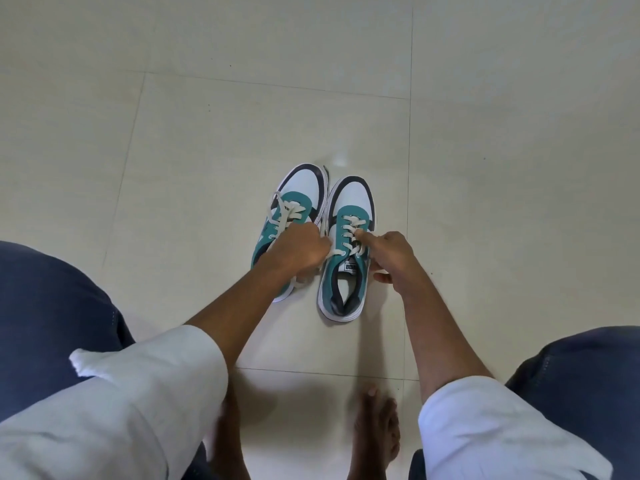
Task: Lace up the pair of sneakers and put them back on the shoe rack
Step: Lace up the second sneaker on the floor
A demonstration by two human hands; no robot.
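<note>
Two teal, white and black sneakers stand side by side on the floor, toes pointing away from me. The left sneaker (294, 199) leans to the left, and its white laces hang loose. The right sneaker (349, 216) stands upright with white laces (353, 225) crossed through its eyelets. My left hand (298, 251) is closed on a white lace end between the two shoes and hides the left sneaker's rear. My right hand (391, 254) rests at the right sneaker's side, its forefinger stretched onto the laces. No shoe rack is in view.
The floor (207, 133) is pale cream tile with thin joints. My knees in dark blue trousers sit at the lower left (52, 306) and lower right (581, 368). My bare feet (377, 431) stand on the tile just below the shoes.
</note>
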